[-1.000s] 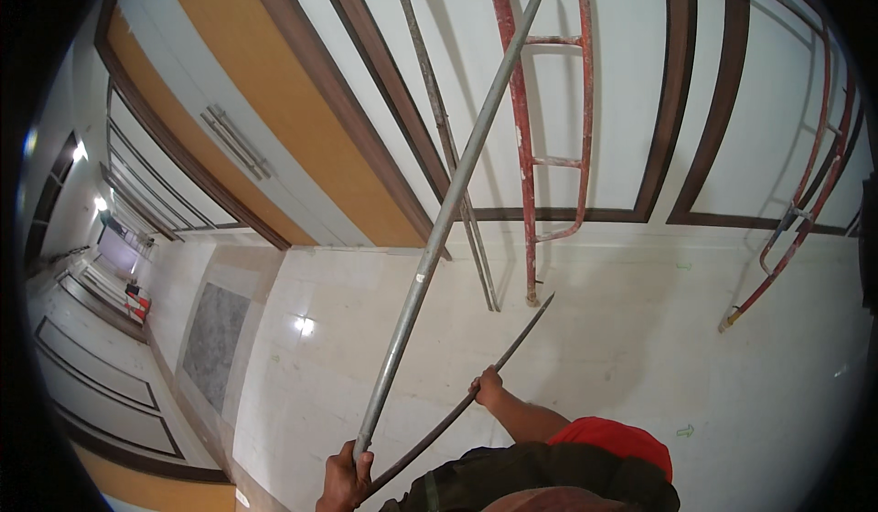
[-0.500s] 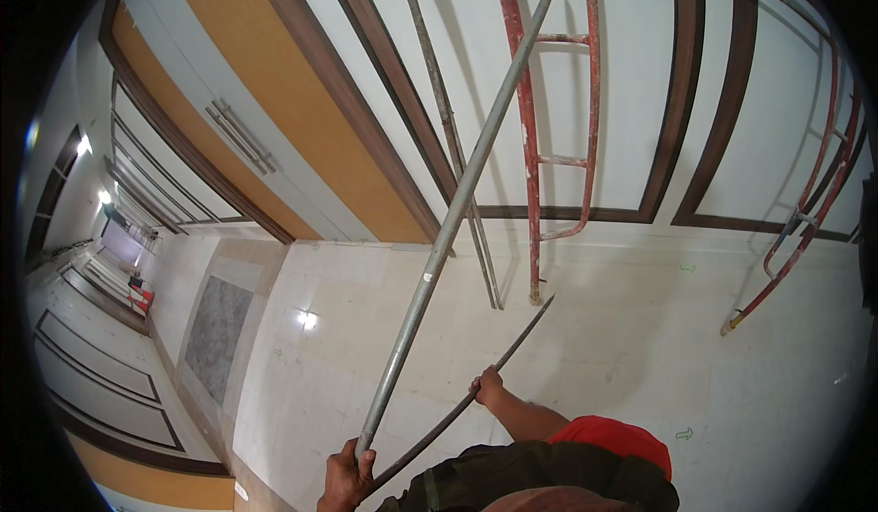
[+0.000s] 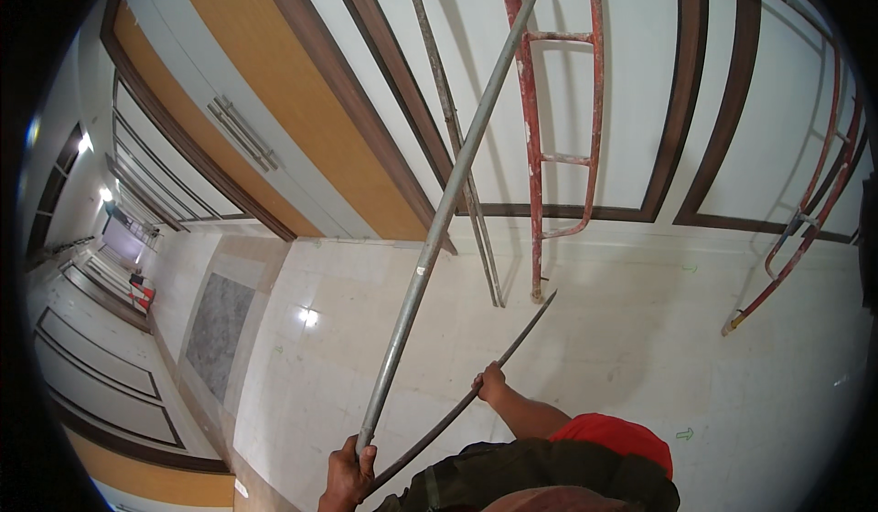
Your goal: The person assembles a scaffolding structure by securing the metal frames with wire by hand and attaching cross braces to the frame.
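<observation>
A long grey metal pipe slants up and to the right from my left hand, whose fingers are closed around its lower end. The pipe's far end reaches the top of the picture, overlapping the red scaffold frame; whether they touch, I cannot tell. My right hand grips a thinner, dark pole, which slopes from the floor side by the red frame down toward my left hand. The dark pole's lower end passes beside or behind that hand and my clothing, so its hold there is hidden.
A paint-spotted red scaffold frame leans on the white panelled wall, with thin poles to its left. Another red frame leans at the right. Orange and grey double doors stand left, beside a corridor. The floor is pale tile.
The grey pipe's far end has shifted slightly left and up. Both hands keep their holds and have barely moved.
</observation>
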The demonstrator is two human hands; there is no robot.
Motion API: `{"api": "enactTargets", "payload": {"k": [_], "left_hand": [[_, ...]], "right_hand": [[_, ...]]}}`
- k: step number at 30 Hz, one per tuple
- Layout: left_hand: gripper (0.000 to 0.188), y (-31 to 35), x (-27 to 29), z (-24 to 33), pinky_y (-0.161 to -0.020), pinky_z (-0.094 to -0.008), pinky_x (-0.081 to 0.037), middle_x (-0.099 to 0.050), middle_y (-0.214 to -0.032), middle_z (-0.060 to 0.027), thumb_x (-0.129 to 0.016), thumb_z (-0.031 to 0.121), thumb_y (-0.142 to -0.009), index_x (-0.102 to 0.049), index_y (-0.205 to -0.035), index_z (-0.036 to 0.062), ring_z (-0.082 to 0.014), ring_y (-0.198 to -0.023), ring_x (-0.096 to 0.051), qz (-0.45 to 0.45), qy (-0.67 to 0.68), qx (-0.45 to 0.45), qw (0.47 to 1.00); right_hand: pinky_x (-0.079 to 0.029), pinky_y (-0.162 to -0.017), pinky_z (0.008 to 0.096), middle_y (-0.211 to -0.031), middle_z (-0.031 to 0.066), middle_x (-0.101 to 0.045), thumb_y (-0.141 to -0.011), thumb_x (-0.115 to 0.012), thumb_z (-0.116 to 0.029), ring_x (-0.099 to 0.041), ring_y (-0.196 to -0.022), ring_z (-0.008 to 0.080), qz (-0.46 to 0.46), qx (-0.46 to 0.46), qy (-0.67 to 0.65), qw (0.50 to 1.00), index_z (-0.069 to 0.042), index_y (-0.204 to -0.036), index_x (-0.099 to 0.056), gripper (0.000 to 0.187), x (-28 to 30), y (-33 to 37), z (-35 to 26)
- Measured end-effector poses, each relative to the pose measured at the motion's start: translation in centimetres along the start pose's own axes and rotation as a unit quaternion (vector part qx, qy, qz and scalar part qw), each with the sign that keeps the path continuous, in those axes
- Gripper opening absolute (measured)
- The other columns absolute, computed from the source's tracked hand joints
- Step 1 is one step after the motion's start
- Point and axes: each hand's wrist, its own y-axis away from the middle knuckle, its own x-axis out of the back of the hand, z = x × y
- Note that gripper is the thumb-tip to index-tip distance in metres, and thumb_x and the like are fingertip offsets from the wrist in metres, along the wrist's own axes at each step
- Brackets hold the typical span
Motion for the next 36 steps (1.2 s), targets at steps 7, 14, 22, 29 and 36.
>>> {"api": "enactTargets", "payload": {"k": [7,14,22,29,36], "left_hand": [[0.043,-0.3,0.4,0.5,-0.049,-0.0422,-0.045,-0.057,-0.056,-0.0181,-0.056,0.040,-0.099,-0.062,-0.108,-0.0023,-0.0351,-0.050,-0.061,-0.005,-0.010,0.008,1.000],[0.043,0.5,0.3,0.2,-0.048,-0.0414,-0.046,-0.056,-0.055,-0.0178,-0.057,0.040,-0.099,-0.062,-0.107,-0.0027,-0.0340,-0.050,-0.061,-0.026,0.013,0.036,0.999],[0.043,0.1,0.5,1.0,-0.049,-0.0405,-0.046,-0.055,-0.055,-0.0166,-0.057,0.039,-0.099,-0.062,-0.107,-0.0030,-0.0303,-0.048,-0.060,-0.021,-0.002,0.021,1.000],[0.044,0.0,0.2,0.8,-0.049,-0.0401,-0.045,-0.055,-0.055,-0.0164,-0.057,0.040,-0.099,-0.062,-0.107,-0.0036,-0.0295,-0.050,-0.061,-0.017,-0.003,0.002,1.000],[0.044,-0.4,-0.1,1.0,-0.049,-0.0412,-0.045,-0.055,-0.054,-0.0169,-0.056,0.040,-0.100,-0.062,-0.107,-0.0036,-0.0321,-0.049,-0.059,-0.019,0.005,0.015,1.000]], "right_hand": [[-0.041,-0.049,0.0411,-0.060,0.0069,-0.040,-0.101,-0.039,-0.047,-0.041,-0.048,0.0220,0.020,-0.010,-0.015,1.000,-0.012,-0.093,-0.044,0.036,-0.2,0.0,-0.3],[-0.041,-0.050,0.0380,-0.061,0.0049,-0.041,-0.104,-0.038,-0.050,-0.040,-0.049,0.0192,-0.004,-0.018,0.004,1.000,-0.014,-0.093,-0.044,0.038,-0.3,0.4,-0.3],[-0.041,-0.050,0.0388,-0.061,0.0052,-0.041,-0.105,-0.036,-0.047,-0.040,-0.049,0.0194,-0.009,-0.018,-0.002,1.000,-0.015,-0.094,-0.043,0.034,-0.5,1.1,-0.9],[-0.040,-0.049,0.0390,-0.061,0.0051,-0.041,-0.105,-0.035,-0.048,-0.040,-0.048,0.0198,-0.003,-0.009,0.002,1.000,-0.016,-0.095,-0.043,0.035,0.0,0.5,-1.1],[-0.039,-0.049,0.0390,-0.061,0.0056,-0.039,-0.104,-0.035,-0.049,-0.040,-0.049,0.0205,-0.011,-0.003,-0.009,1.000,-0.016,-0.093,-0.042,0.036,0.7,0.2,-1.2]]}}
